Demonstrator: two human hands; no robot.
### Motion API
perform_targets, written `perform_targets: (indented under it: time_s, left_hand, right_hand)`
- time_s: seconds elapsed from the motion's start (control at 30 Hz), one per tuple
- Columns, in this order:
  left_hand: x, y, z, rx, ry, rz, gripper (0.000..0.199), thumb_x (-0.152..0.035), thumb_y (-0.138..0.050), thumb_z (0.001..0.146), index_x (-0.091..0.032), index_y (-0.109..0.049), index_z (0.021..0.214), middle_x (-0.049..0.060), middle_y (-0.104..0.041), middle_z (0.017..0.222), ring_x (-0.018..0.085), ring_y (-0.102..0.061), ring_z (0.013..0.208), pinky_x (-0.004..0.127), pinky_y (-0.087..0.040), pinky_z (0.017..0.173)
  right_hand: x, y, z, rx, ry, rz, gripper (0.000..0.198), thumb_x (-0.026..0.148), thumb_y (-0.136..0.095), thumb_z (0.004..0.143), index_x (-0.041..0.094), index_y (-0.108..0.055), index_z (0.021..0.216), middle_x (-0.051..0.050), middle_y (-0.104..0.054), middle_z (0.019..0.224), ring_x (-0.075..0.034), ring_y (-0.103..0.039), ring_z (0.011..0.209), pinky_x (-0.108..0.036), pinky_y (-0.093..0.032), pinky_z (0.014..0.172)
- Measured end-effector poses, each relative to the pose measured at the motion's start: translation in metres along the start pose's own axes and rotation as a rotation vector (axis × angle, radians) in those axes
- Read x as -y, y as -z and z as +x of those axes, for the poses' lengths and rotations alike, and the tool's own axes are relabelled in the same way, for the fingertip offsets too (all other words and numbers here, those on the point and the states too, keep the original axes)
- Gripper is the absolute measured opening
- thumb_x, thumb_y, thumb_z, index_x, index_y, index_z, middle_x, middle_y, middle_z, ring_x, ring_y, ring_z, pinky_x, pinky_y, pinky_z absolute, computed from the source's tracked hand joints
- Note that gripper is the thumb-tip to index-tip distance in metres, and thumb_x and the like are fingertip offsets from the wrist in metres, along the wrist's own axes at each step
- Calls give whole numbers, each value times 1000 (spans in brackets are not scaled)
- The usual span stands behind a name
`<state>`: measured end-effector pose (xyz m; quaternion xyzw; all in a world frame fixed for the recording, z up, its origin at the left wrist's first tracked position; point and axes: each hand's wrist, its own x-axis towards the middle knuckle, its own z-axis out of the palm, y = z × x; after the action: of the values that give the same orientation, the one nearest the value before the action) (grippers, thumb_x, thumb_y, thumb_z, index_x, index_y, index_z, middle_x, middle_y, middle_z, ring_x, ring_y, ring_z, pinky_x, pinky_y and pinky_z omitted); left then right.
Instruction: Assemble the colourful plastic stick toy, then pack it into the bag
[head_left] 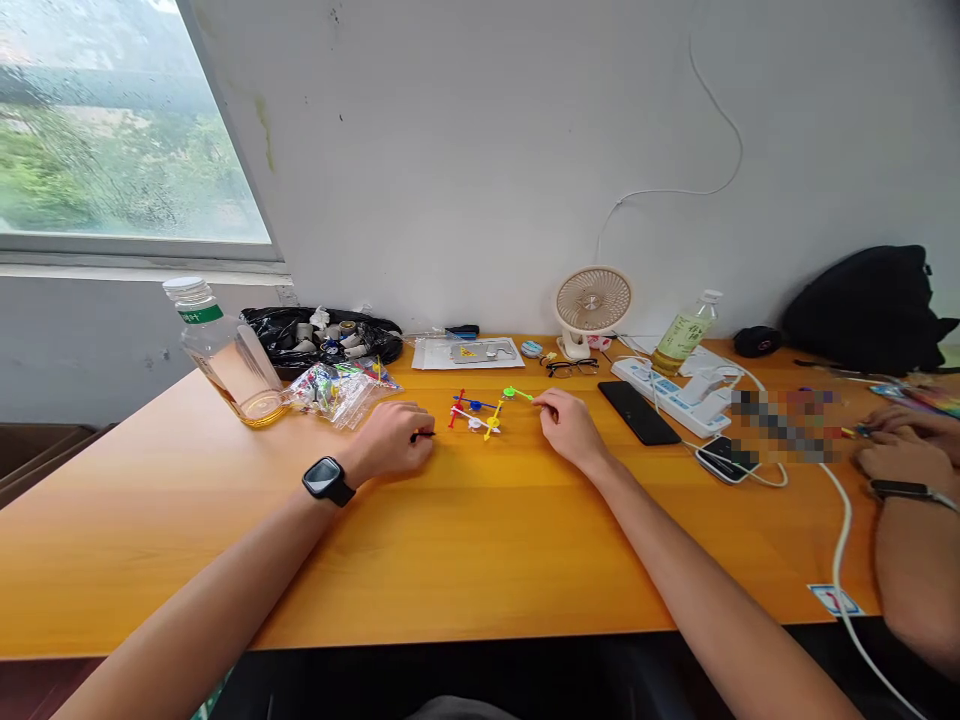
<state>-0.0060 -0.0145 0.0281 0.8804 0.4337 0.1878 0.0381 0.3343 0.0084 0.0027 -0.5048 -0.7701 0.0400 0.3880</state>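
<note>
- Your landmark is the small plastic assembly (475, 406), standing on the wooden table (450, 560) between your two hands; it joins red, blue, white, yellow and green parts.
- Your left hand (391, 440) rests on the table just left of the assembly, apart from it. Its fingers are curled nearly closed around a small dark piece (423, 435), whose end pokes out towards the assembly.
- Your right hand (568, 425) is just right of the assembly, thumb and forefinger pinched together on the outer end of the green piece (519, 393), at the assembly's upper right; the other fingers are folded in.
- Left of the assembly, beyond your left hand, lies a clear bag (337, 393) of coloured pieces, with a tilted-looking bottle (229, 355) farther left.
- Behind the assembly is a white sheet (435, 353); behind and to its right stands a small fan (592, 305), with glasses (571, 368) near its base.
- Right of the assembly, past your right hand, are a black phone-like slab (639, 412) and a white power strip (671, 397).
- Well to the assembly's right, you can see a co-worker's hand (904, 455).
</note>
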Motion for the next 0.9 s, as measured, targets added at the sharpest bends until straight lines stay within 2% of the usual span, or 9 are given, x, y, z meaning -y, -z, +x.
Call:
perform_targets:
  time_s: [0.07, 0.13, 0.23, 0.3, 0.4, 0.57, 0.67, 0.8, 0.9]
  left_hand:
    - [12, -3, 2, -58, 72, 32, 18, -20, -56, 82, -22, -73, 81, 10, -75, 84, 27, -69, 85, 38, -50, 80]
    - [21, -8, 3, -130, 135, -3, 26, -23, -54, 87, -20, -76, 101, 10, -78, 97, 27, -71, 90, 38, -53, 84]
    - [27, -18, 4, -233, 242, -158, 43, -32, -56, 94, -17, -66, 132, 12, -78, 112, 26, -74, 94, 37, -57, 86]
    - [26, -22, 4, -271, 271, -228, 50, -35, -57, 94, -16, -60, 140, 13, -77, 118, 26, -75, 100, 37, -58, 89]
    - [22, -25, 3, -295, 241, -194, 49, -28, -58, 91, -16, -59, 138, 13, -73, 124, 26, -72, 105, 39, -57, 93]
    - [22, -25, 3, -302, 253, -206, 32, -30, -57, 93, -16, -66, 121, 12, -72, 111, 20, -70, 81, 36, -58, 80]
    - [23, -27, 5, -307, 312, -310, 32, -38, -60, 94, -16, -69, 115, 12, -75, 104, 20, -72, 78, 34, -60, 75]
    - [20, -31, 7, -314, 360, -483, 39, -44, -64, 93, -13, -71, 116, 16, -78, 110, 25, -77, 92, 38, -65, 84]
    - [18, -33, 7, -292, 355, -676, 55, -48, -68, 91, -10, -67, 131, 20, -73, 131, 30, -75, 114, 45, -62, 101]
  right_hand:
    - [0, 1, 0, 0, -1, -6, 31, 4, -51, 87, 18, -78, 90, -10, -77, 96, -24, -71, 87, -34, -54, 84]
    - [0, 2, 0, 0, -6, -13, 30, 4, -51, 87, 18, -78, 87, -10, -77, 94, -24, -71, 86, -34, -54, 83]
    - [1, 3, 1, -22, -10, -11, 30, 5, -51, 87, 19, -77, 84, -9, -76, 90, -24, -71, 84, -35, -54, 81]
    - [2, 4, 1, -55, -3, 8, 31, 5, -49, 87, 18, -78, 87, -9, -76, 92, -24, -71, 85, -35, -54, 82]
    - [3, 5, 1, -81, 13, 34, 33, 6, -48, 90, 18, -79, 94, -10, -76, 97, -25, -71, 89, -36, -55, 85]
    - [0, 1, 1, -18, 29, 21, 34, 5, -47, 91, 18, -79, 97, -11, -76, 100, -25, -70, 92, -37, -54, 88]
    - [-3, -1, 0, 6, 32, 7, 34, 4, -47, 91, 17, -78, 98, -11, -75, 100, -25, -70, 92, -37, -54, 88]
    - [-5, -2, 0, 34, 34, 1, 35, 3, -47, 91, 17, -79, 98, -11, -76, 101, -25, -70, 92, -36, -54, 87]
    - [-5, -2, 0, 30, 24, -5, 36, 1, -47, 88, 16, -79, 96, -11, -76, 100, -24, -70, 91, -34, -53, 86]
